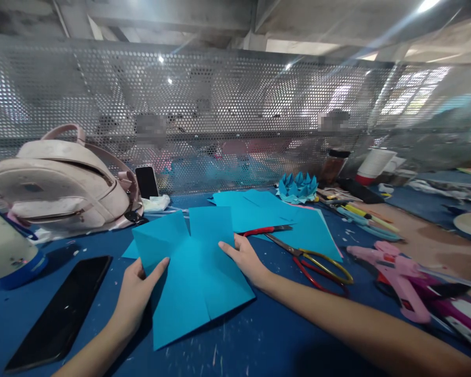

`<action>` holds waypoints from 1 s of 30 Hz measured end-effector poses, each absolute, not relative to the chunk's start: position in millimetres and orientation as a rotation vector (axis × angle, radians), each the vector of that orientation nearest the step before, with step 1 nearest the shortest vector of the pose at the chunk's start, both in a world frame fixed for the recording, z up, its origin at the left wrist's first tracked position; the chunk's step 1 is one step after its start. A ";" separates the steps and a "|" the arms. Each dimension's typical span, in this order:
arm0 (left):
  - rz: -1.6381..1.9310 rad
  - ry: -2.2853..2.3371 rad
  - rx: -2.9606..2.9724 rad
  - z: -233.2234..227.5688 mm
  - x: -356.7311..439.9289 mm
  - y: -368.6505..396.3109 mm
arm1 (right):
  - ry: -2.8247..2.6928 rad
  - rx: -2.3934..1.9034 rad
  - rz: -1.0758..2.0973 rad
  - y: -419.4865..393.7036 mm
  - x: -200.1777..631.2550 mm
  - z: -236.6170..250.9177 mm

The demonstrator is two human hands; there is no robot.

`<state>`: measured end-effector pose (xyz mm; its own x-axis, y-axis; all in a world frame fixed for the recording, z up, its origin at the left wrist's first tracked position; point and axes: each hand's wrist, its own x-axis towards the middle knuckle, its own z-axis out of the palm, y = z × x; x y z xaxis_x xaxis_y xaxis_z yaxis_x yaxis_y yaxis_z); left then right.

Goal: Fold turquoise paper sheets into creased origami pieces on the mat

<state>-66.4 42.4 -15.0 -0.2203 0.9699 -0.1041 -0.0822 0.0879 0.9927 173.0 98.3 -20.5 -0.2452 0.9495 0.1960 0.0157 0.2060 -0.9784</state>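
A sheet of bright blue paper, with a slit cut at its top edge and a short one at the bottom, is held tilted above the table. My left hand grips its left edge, thumb on the front and fingers behind. On the right edge, my right hand pinches the sheet the same way. Just beyond lie more blue sheets. Scissors with red and yellow handles rest right of my right hand, and a red-handled tool lies partly hidden near my fingers.
Left stand a pale backpack and a cup, with a black phone lying nearby. On the right are a pink glue gun and pliers. A folded blue paper piece sits before the perforated metal screen.
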 end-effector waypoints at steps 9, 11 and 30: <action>1.258 1.608 1.115 -10.9 -75.2 45.1 | -1.606 -0.976 1.209 104.4 177.5 -19.4; 1.265 1.596 1.114 -11.3 -73.0 44.2 | -1.617 -0.929 1.219 104.1 176.3 -19.0; 1.265 1.646 1.116 -19.4 -71.5 45.4 | -1.648 -1.049 1.042 104.1 177.9 -18.0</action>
<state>-71.5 45.4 -19.4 -0.3250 0.9438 -0.0594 0.1855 0.1252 0.9746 177.9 104.1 -18.0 -0.2405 0.9407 0.2392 0.1874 0.2868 -0.9395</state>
